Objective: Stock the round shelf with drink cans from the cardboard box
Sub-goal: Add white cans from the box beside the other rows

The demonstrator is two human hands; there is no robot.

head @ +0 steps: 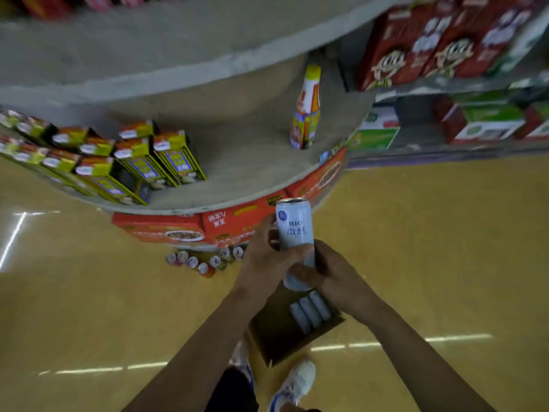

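Note:
A tall white drink can (pixel 294 226) with blue lettering stands upright between both hands, just below the front rim of the round shelf (pixel 237 162). My left hand (pixel 264 257) wraps its left side and my right hand (pixel 329 269) grips its lower part from the right. Underneath, on the floor, lies the open cardboard box (pixel 279 328) with three more white cans (pixel 310 312) lying in it. The shelf's grey top has a bare stretch in front of the held can.
Yellow-and-red cartons (pixel 139 156) fill the shelf's left part. A lone orange bottle (pixel 307 111) stands at its right. Red boxes (pixel 184 230) sit on the tier below, with several cans (pixel 205 260) at the base. Shelving with red cartons (pixel 445 43) rises at right. My shoes (pixel 294 385) stand by the box.

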